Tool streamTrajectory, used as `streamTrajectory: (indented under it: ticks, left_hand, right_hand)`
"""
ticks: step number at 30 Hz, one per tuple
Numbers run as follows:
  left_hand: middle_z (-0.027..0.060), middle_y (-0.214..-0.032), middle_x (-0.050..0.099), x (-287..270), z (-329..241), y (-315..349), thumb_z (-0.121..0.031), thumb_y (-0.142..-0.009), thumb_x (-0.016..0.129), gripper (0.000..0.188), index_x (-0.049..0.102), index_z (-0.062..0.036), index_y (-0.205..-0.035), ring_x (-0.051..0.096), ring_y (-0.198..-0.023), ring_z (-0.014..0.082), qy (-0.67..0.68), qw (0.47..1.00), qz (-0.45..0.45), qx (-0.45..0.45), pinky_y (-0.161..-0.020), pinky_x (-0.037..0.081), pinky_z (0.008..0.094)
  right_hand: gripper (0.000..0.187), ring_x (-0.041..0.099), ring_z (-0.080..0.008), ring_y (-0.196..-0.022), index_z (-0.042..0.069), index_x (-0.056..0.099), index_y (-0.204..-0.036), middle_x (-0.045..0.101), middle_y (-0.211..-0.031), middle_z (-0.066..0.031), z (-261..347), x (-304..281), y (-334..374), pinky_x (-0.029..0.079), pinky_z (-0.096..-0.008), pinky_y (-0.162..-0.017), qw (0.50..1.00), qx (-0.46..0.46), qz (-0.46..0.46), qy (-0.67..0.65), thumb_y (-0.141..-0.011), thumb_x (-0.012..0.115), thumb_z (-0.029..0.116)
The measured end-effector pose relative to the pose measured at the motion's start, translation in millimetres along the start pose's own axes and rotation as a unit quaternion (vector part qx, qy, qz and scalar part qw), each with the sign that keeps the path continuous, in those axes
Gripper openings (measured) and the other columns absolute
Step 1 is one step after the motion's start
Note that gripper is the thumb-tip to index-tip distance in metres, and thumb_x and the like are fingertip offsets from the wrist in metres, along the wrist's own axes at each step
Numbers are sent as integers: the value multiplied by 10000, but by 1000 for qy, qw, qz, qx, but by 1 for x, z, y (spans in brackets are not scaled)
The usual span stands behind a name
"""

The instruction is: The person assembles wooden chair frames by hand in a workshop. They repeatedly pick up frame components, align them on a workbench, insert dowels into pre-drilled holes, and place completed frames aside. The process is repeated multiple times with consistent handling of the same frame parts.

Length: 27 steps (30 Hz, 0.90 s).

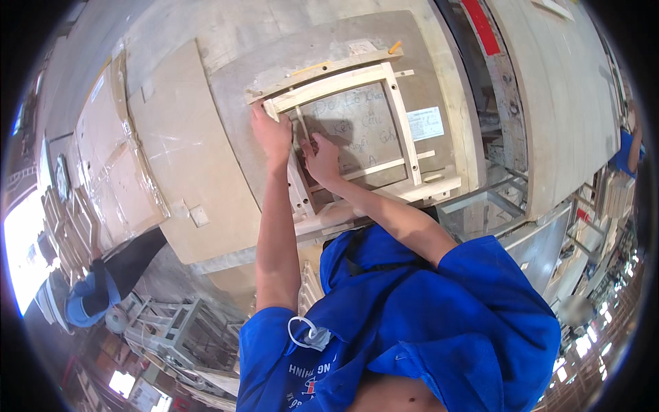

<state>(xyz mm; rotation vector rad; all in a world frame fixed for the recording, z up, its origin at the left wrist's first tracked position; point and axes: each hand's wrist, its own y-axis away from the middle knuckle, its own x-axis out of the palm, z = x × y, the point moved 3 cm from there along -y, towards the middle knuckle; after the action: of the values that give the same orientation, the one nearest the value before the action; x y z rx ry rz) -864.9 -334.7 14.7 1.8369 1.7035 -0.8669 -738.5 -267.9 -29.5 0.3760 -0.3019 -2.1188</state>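
A pale wooden frame (403, 127) lies on a brown board (322, 41) in front of me. My left hand (273, 134) is closed on the frame at its far left corner. Inside the frame, near that side, my right hand (320, 158) is closed on the lower end of a thin wooden strip (302, 122). The strip slants beside the frame's left rail, and I cannot tell whether its far end is fitted into the frame. A wooden bar (343, 63) with holes lies along the frame's far side. Another thin strip (377, 167) crosses its near part.
An orange peg (395, 47) sticks out at the bar's right end. A white paper label (425, 123) lies right of the frame. Cardboard (185, 137) and taped wrapping lie to the left. A metal stand (165, 329) is at lower left. Another person (89, 295) carries wooden pieces beyond.
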Motion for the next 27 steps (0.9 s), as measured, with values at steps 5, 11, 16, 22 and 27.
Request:
streamTrajectory:
  ticks: [5,11,16,22,27]
  left_hand:
    - [201,-1088,613,5,16,1,-29,-678,654,523,520,15,-1181,528,-1085,377,37,999,-34,4,-942,414,447]
    - [177,-1117,617,12,32,0,-59,-680,671,524,539,5,-1183,529,-1093,353,82,996,-34,-16,-964,408,430]
    - [165,-1118,624,11,30,0,-78,-689,669,529,543,-17,-1200,526,-1108,344,62,997,-34,-36,-974,409,429]
    - [150,-1116,628,11,29,0,-98,-690,672,525,549,-38,-1197,520,-1122,335,56,997,-33,-46,-972,414,427]
    - [130,-1110,632,7,22,0,-88,-681,668,528,552,-54,-1195,521,-1118,328,34,998,-30,-53,-968,420,422]
  right_hand:
    - [217,547,-136,-482,-11,574,-838,589,-597,-76,1,-2,-1,411,-296,-446,995,67,40,-54,-941,599,178]
    - [153,405,-65,-543,59,574,-883,508,-702,7,-1,-8,-2,342,-224,-478,895,229,173,-341,-983,534,166]
    - [163,384,-61,-564,75,568,-908,501,-733,19,-2,-9,-5,336,-209,-496,858,275,201,-386,-997,520,203]
    - [206,510,-113,-550,21,569,-966,579,-692,-50,8,0,-3,411,-282,-509,990,108,42,-84,-967,569,227]
    - [248,547,-184,-503,-24,577,-877,609,-682,-145,3,8,-11,431,-366,-510,997,-17,-67,31,-936,600,216]
